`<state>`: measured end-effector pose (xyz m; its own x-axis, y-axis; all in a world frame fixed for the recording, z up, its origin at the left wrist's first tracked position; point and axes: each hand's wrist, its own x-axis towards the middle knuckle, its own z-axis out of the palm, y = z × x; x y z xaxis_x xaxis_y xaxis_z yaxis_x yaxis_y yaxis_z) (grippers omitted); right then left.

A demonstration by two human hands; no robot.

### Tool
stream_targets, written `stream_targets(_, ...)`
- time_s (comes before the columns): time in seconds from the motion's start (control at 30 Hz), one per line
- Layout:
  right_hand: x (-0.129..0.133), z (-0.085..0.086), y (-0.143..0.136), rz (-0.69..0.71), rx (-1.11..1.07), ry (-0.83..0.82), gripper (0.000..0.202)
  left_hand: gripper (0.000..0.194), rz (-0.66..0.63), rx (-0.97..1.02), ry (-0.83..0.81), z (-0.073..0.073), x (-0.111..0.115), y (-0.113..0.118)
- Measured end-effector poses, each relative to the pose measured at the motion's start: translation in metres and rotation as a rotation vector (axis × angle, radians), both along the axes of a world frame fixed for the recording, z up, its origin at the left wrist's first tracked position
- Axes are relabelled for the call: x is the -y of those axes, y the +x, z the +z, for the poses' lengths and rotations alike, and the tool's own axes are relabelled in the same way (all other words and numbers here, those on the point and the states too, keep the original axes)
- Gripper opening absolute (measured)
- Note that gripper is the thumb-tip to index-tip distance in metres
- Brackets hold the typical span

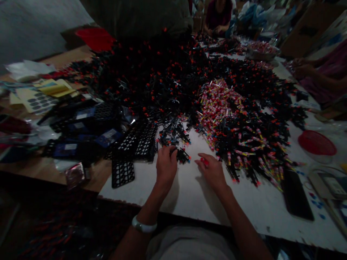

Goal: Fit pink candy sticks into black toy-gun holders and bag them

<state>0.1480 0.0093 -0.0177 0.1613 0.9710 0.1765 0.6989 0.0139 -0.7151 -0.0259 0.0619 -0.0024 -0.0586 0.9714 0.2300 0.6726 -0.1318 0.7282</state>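
White tabletop, far heap of orange-tipped black pieces, right hand grasping, left hand curled, its hold unclear, black piece just right of left fingertips, small red piece between right fingers.

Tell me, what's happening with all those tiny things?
A person is working bare-handed at a white tabletop. The left hand is at some small black pieces; the right hand seems to have something small and red. Beyond are a big black heap flecked with orange and a pile of pink-and-yellow tubes. One co-worker is across, another at right.
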Motion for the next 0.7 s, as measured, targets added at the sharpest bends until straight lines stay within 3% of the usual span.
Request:
stream_targets(0.1,-0.02,-0.009,-0.034,0.042,0.096,-0.176,0.032,0.025,-0.003,0.098,-0.195,0.0,0.02,-0.003)
stream_targets(0.2,-0.024,-0.01,-0.04,0.067,0.106,-0.185,0.015,0.035,-0.063,0.232,-0.447,-0.001,0.031,-0.007)
stream_targets(0.27,-0.017,-0.01,-0.037,0.071,0.059,-0.098,0.01,0.038,-0.087,0.341,-0.544,-0.002,0.034,-0.006)
stream_targets(0.43,0.015,-0.016,-0.021,0.009,0.011,0.227,0.009,0.049,-0.071,0.687,-0.606,0.005,0.034,-0.002)
stream_targets(0.57,0.027,-0.021,-0.003,0.053,-0.016,0.456,0.01,0.065,-0.186,1.103,-1.009,0.012,0.029,-0.011)
stream_targets(0.63,0.025,-0.019,0.008,0.092,-0.038,0.512,0.014,0.062,-0.307,1.115,-1.165,0.01,0.028,-0.015)
stream_targets(0.7,0.021,-0.014,0.018,0.149,-0.022,0.521,0.015,0.055,-0.354,0.98,-1.115,0.008,0.029,-0.016)
